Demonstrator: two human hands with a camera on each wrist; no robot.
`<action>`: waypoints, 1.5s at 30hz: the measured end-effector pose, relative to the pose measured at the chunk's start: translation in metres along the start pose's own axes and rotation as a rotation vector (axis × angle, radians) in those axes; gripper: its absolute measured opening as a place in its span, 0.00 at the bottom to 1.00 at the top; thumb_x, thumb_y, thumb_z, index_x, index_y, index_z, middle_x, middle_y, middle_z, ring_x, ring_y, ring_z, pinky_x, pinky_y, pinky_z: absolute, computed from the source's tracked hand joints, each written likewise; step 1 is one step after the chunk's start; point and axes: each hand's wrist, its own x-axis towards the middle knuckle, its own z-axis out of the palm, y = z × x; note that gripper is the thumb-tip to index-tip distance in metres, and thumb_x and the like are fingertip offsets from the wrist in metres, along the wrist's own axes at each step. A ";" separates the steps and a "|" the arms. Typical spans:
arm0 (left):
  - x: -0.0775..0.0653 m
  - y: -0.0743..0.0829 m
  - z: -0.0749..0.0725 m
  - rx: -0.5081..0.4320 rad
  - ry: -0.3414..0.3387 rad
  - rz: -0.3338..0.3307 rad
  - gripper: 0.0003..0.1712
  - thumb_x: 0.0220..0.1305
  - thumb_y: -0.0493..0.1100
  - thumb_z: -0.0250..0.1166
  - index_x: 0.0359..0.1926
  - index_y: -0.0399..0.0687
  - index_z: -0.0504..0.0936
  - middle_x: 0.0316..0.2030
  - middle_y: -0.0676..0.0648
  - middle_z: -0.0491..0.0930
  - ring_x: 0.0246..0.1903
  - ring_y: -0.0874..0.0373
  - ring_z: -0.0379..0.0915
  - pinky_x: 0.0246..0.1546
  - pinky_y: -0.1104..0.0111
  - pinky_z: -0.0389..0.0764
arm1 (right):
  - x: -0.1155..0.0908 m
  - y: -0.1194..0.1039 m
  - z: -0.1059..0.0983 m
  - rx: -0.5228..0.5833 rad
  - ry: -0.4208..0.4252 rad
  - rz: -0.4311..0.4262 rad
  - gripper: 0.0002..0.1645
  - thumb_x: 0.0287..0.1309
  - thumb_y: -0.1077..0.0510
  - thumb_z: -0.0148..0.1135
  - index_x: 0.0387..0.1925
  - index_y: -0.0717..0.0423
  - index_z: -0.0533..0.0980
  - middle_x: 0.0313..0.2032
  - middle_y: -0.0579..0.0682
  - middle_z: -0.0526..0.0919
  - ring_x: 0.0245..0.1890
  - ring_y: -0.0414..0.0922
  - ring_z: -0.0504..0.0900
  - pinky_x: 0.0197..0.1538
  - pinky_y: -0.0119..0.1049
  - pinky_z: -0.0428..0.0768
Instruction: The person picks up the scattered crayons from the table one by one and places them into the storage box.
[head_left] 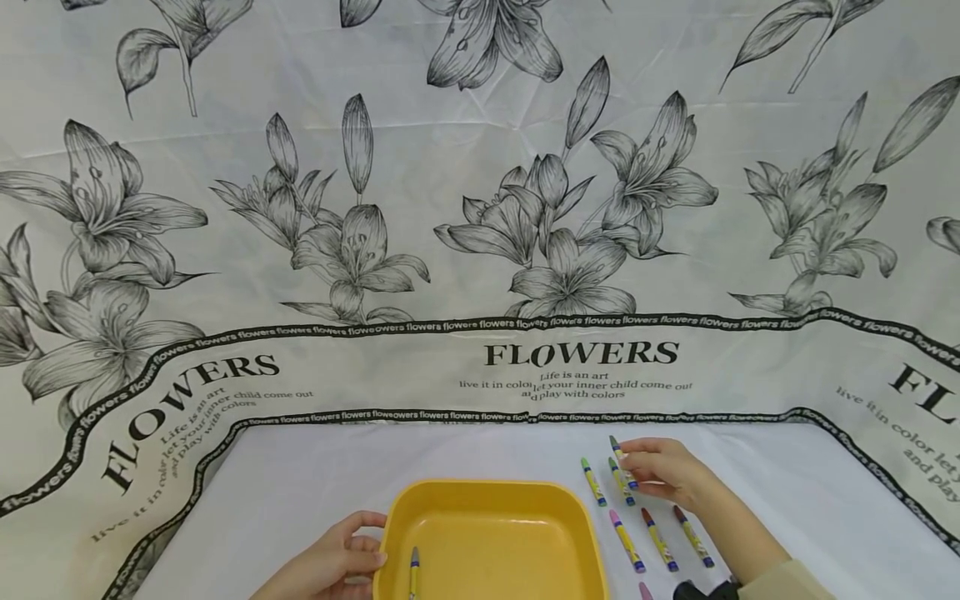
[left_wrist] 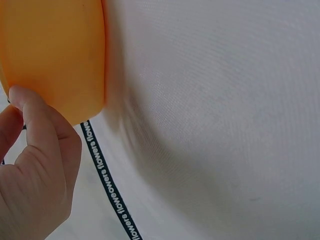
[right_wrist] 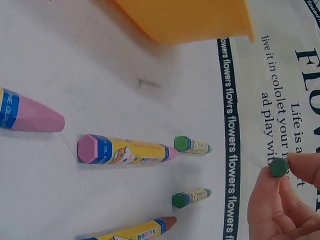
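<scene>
My left hand grips the left edge of a yellow plastic tray; in the left wrist view its fingers meet at the tray's rim. A grey oil pastel lies inside, near that left wall. Right of the tray, my right hand pinches a dark green oil pastel between thumb and fingertips. Its six-sided green end faces the right wrist camera. Just beside the hand are a light green pastel and another dark green one on the white cloth.
Nearer me lie a pink pastel, a reddish-brown one and a dark brown one. A second pink pastel is cut off by the bottom edge. Behind, a flower-printed cloth rises like a wall.
</scene>
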 end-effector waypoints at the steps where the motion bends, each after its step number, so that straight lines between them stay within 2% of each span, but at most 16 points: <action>1: 0.000 0.000 0.000 -0.003 0.000 -0.003 0.28 0.61 0.34 0.59 0.59 0.36 0.59 0.33 0.46 0.77 0.30 0.59 0.77 0.37 0.67 0.81 | -0.001 -0.001 0.001 0.004 -0.005 -0.002 0.32 0.50 0.63 0.63 0.57 0.70 0.67 0.35 0.51 0.78 0.32 0.43 0.75 0.35 0.34 0.81; 13: 0.004 0.000 0.000 -0.018 -0.002 -0.006 0.29 0.61 0.33 0.60 0.60 0.36 0.58 0.34 0.46 0.77 0.32 0.58 0.79 0.38 0.67 0.81 | -0.012 -0.010 0.014 0.063 -0.106 -0.062 0.28 0.49 0.63 0.64 0.54 0.68 0.71 0.34 0.49 0.79 0.30 0.41 0.74 0.30 0.30 0.79; 20: 0.004 -0.001 -0.001 -0.026 -0.022 0.010 0.29 0.62 0.33 0.59 0.60 0.36 0.57 0.34 0.46 0.76 0.31 0.58 0.78 0.38 0.67 0.81 | -0.020 -0.019 0.021 0.068 -0.172 -0.091 0.29 0.50 0.63 0.63 0.55 0.69 0.70 0.35 0.49 0.78 0.32 0.41 0.74 0.32 0.30 0.79; 28: 0.005 -0.001 0.001 -0.046 -0.017 0.022 0.29 0.60 0.32 0.60 0.60 0.35 0.57 0.33 0.46 0.75 0.29 0.59 0.77 0.36 0.69 0.81 | -0.022 -0.025 0.027 0.075 -0.217 -0.098 0.29 0.50 0.63 0.63 0.55 0.68 0.69 0.36 0.49 0.78 0.34 0.42 0.74 0.38 0.34 0.80; 38: 0.006 0.000 0.000 -0.030 -0.020 0.030 0.29 0.61 0.32 0.59 0.60 0.35 0.57 0.32 0.46 0.75 0.29 0.60 0.77 0.34 0.70 0.81 | -0.031 -0.027 0.041 0.135 -0.336 -0.147 0.25 0.52 0.62 0.61 0.52 0.68 0.71 0.31 0.46 0.78 0.29 0.39 0.76 0.33 0.30 0.79; 45: 0.006 -0.002 -0.001 -0.041 -0.012 0.023 0.29 0.61 0.32 0.59 0.60 0.35 0.57 0.32 0.46 0.75 0.30 0.58 0.77 0.37 0.67 0.81 | -0.035 -0.026 0.056 0.155 -0.382 -0.127 0.26 0.52 0.63 0.61 0.53 0.70 0.69 0.31 0.48 0.78 0.28 0.39 0.76 0.33 0.30 0.79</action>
